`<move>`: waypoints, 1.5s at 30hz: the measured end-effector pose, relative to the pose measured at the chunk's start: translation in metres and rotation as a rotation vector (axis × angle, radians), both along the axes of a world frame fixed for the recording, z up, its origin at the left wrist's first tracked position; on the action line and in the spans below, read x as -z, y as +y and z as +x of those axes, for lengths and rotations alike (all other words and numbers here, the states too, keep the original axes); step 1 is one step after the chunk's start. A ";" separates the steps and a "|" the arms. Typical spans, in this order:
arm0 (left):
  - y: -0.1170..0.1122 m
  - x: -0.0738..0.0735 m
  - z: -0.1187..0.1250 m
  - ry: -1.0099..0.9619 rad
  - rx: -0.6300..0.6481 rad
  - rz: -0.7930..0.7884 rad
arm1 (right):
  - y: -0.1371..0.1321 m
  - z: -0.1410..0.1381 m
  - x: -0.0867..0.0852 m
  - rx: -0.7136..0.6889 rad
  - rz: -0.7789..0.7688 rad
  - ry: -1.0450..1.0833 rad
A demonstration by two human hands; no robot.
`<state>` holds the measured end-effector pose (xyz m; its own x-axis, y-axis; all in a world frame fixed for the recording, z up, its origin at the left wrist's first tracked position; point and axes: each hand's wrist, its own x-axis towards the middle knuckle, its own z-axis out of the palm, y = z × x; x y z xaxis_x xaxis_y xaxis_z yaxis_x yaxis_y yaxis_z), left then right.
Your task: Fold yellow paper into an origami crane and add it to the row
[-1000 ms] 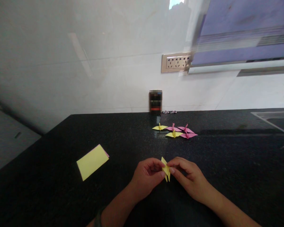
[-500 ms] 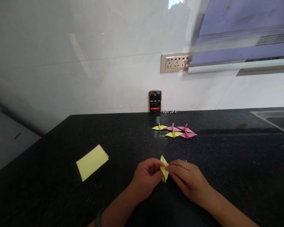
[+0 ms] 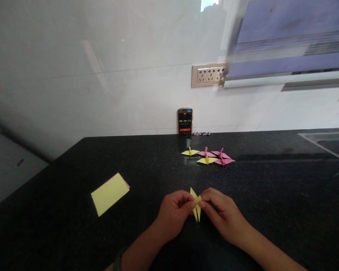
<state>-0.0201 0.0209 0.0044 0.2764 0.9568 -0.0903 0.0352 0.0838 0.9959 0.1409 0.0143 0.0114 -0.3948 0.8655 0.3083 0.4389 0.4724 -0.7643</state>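
Observation:
Between my hands is a folded piece of yellow origami paper, with one point upward and two narrow legs pointing down toward me. My left hand pinches its left edge between thumb and fingers. On the opposite edge, my right hand pinches it with thumb and index finger. Beyond my hands stand finished paper cranes: a yellow crane at the left, another yellow crane in front, and pink ones, including a pink crane at the right.
A stack of yellow paper with pink beneath lies to the left on the black countertop. Against the wall leans a phone showing a timer, a beaded strap beside it. A sink edge is at far right.
The folded paper has turned slightly in my fingers, and its two lower legs now show longer and further apart. My right thumb has come onto its near face.

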 end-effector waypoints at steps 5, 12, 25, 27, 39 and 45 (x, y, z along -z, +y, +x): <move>-0.001 0.000 0.001 0.018 0.014 0.009 | -0.002 -0.007 0.004 0.089 -0.156 0.055; 0.000 0.007 0.002 -0.070 0.012 -0.042 | 0.000 -0.009 0.013 0.072 -0.353 0.212; -0.002 0.010 0.003 -0.054 0.057 -0.036 | 0.001 -0.012 0.019 0.092 -0.558 0.366; -0.002 0.010 0.003 -0.061 0.061 -0.025 | 0.002 -0.013 0.019 0.095 -0.573 0.381; -0.002 0.011 0.001 0.023 0.063 0.031 | 0.004 -0.012 0.023 0.106 -0.588 0.384; -0.002 0.008 0.000 0.032 0.016 0.059 | 0.006 -0.012 0.021 0.079 -0.727 0.486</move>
<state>-0.0201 0.0192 -0.0034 0.2899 0.9561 -0.0428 0.0681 0.0240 0.9974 0.1286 0.0202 -0.0098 -0.2940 0.9320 -0.2119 -0.0023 -0.2224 -0.9750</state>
